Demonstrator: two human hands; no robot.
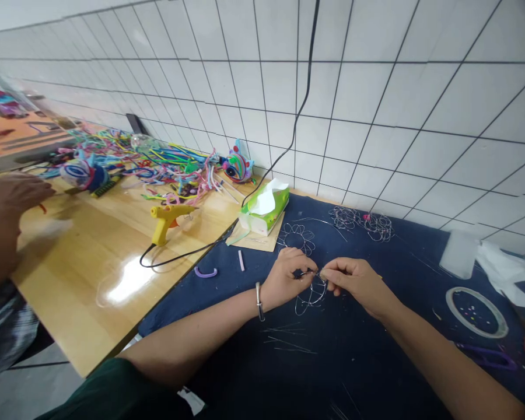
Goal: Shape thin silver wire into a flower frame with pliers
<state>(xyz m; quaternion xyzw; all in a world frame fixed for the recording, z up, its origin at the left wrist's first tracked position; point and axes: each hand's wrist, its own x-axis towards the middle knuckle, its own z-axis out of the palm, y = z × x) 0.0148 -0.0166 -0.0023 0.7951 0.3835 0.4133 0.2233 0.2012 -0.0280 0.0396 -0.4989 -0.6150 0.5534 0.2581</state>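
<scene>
My left hand [287, 275] and my right hand [354, 281] meet over a dark blue cloth [376, 361]. Both pinch a thin silver wire shape [311, 293] made of looped petals, which hangs just below my fingers. My left wrist wears a metal bangle [259, 301]. Another finished wire flower [298, 236] lies flat on the cloth just beyond my left hand. Loose straight wire pieces [289, 341] lie on the cloth near my forearms.
A green tissue pack [266, 209], yellow glue gun [168, 217] with black cord, and a heap of coloured pipe cleaners [157, 166] lie on the wooden table. Another person's hand [6, 201] is at far left. A tape ring [476, 312] and more wire tangles [367, 224] lie right.
</scene>
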